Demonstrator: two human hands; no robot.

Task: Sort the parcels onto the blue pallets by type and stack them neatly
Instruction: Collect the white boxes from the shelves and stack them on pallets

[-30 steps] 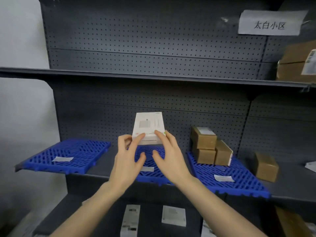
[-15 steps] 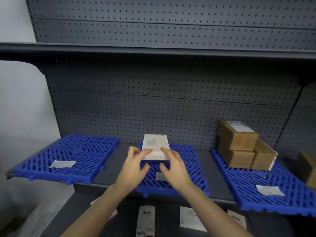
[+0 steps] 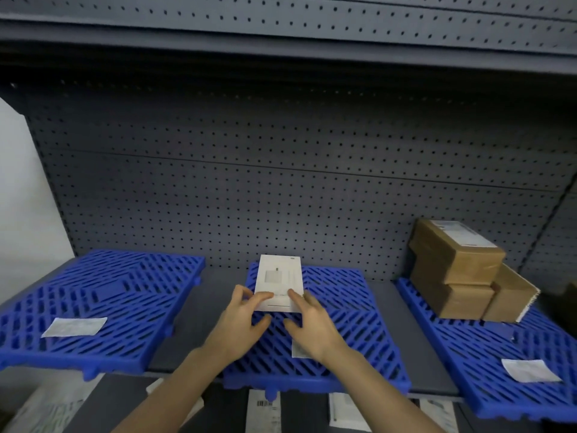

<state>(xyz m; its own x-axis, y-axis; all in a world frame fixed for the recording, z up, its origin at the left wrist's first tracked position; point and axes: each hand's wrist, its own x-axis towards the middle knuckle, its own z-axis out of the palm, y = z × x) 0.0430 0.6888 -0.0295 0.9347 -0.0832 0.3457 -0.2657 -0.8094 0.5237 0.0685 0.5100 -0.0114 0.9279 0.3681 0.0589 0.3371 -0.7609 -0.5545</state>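
Head view, entry one, says the checker: item and location?

Me: One white parcel (image 3: 279, 281), flat, printed face up, long side running away from me. It sits over the far left part of the middle pallet (image 3: 352, 323). I cannot tell whether it rests on the grid or hangs just above it.

Checker: Hands?

Me: My left hand (image 3: 240, 323) pinches the parcel's near left corner, forefinger on top and thumb below the edge. My right hand (image 3: 312, 326) pinches the near right corner the same way. Both hold the same parcel.

Checker: Neighbouring stock?

Me: Left pallet (image 3: 109, 301): one white paper slip (image 3: 74, 326) near its front. The middle pallet has a slip too, mostly hidden under my right wrist. Right pallet (image 3: 468, 354): three brown boxes (image 3: 456, 254) at the back. Two are stacked, the upper one bearing a label, and a third stands touching the lower one's right side. A second slip (image 3: 530, 370) lies near the front of that pallet.

Checker: Fixtures?

Me: All three pallets lie side by side on a grey shelf (image 3: 218, 289), backed by a dark pegboard (image 3: 281, 182). On the level below, several white labelled packets (image 3: 263, 410) show past the shelf's front edge.
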